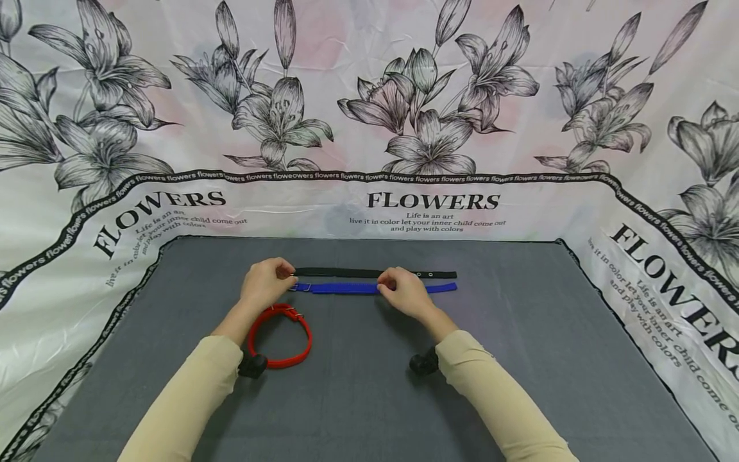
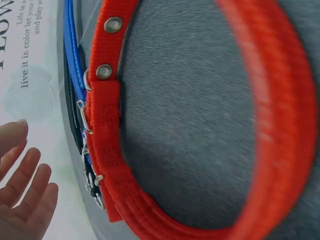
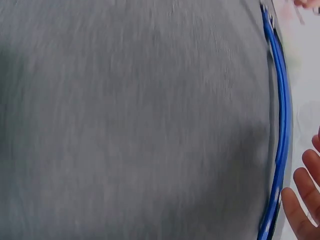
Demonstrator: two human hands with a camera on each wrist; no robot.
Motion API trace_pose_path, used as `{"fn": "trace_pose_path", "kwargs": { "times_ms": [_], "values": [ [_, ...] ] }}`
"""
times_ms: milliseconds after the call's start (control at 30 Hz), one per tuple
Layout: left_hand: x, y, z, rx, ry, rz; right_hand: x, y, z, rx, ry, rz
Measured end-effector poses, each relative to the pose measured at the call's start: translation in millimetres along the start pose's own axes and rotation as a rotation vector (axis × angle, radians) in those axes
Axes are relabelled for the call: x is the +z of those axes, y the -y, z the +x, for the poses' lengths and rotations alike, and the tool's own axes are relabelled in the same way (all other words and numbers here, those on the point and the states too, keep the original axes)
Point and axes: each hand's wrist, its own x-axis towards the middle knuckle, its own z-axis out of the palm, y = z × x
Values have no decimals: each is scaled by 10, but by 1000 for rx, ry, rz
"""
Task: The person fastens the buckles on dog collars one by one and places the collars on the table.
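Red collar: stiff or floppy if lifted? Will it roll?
Probably semi-stiff: the red collar is buckled into a loop that holds its round shape on the mat. Likely light, being thin woven webbing with small eyelets. Unlikely to roll, since it lies flat. The weave looks grippy, not slippery.

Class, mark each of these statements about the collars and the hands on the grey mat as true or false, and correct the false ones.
1. The red collar is fastened into a loop. True.
2. The blue collar lies nearer the person than the black collar. True.
3. The red collar lies beside the right hand. False: it lies by the left hand.
4. The blue collar is coiled into a ring. False: it lies stretched out straight, parallel to the black one.
5. The hands are at the straight collars, one at the buckle end, one further along. True.
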Motion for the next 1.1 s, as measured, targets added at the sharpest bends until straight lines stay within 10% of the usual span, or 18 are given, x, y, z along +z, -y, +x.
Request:
{"fn": "trace_pose_path", "kwargs": {
  "times_ms": [633,1100],
  "values": [
    [206,-15,229,40,192,65,-489,-556,-154,49,84,-118],
    [332,-2,240,24,206,70,-580,-799,-206,35,114,-167]
  ]
}}
